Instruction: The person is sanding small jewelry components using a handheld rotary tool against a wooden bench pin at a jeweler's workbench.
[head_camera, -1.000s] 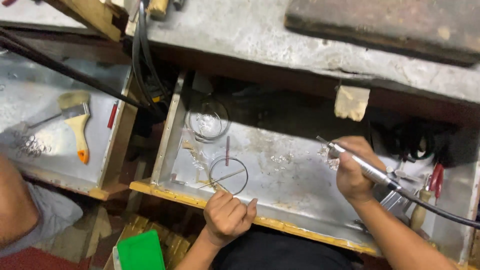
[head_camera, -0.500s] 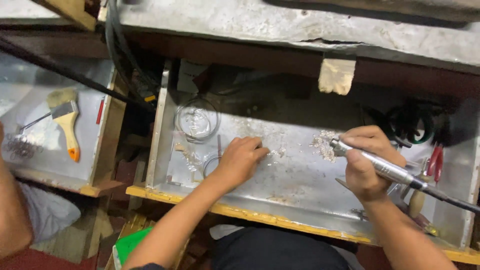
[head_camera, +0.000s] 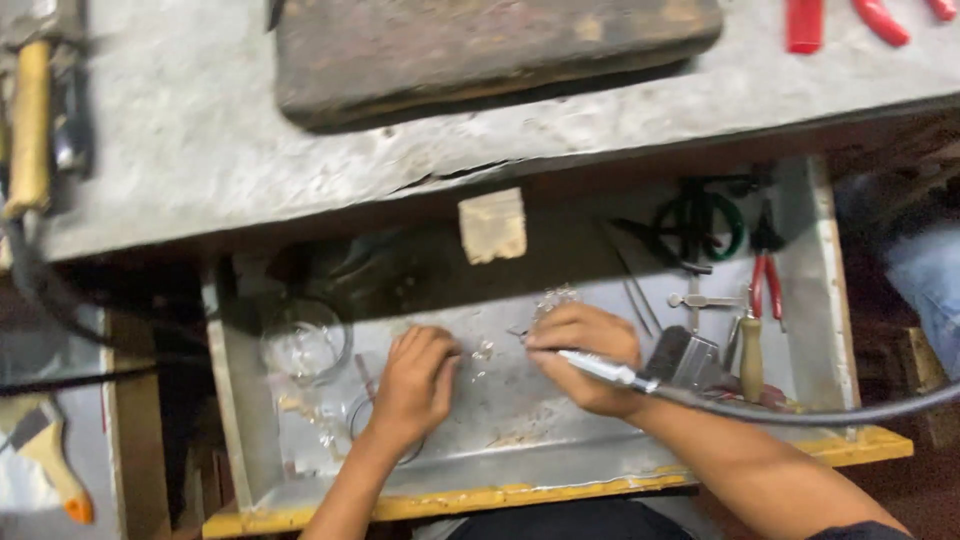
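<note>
My right hand (head_camera: 585, 355) grips a metal rotary handpiece (head_camera: 610, 370) with a thick dark cable (head_camera: 800, 410) running off to the right. Its tip points left over a metal-lined drawer tray (head_camera: 520, 450). My left hand (head_camera: 415, 385) rests palm down on the tray floor, fingers curled near small shiny bits (head_camera: 483, 352); whether it pinches something is hidden. A thin metal ring (head_camera: 355, 420) lies partly under my left wrist.
A clear glass bowl (head_camera: 305, 345) sits at the tray's left. Red-handled pliers (head_camera: 765, 275), a green ring (head_camera: 700, 225) and small tools lie at the right. A dark wooden block (head_camera: 490, 55) rests on the grey benchtop. A brush (head_camera: 50, 460) lies in the left drawer.
My right hand has brought the handpiece left toward the tray's middle, close to my left hand. My left hand stays on the tray floor. The camera view has shifted.
</note>
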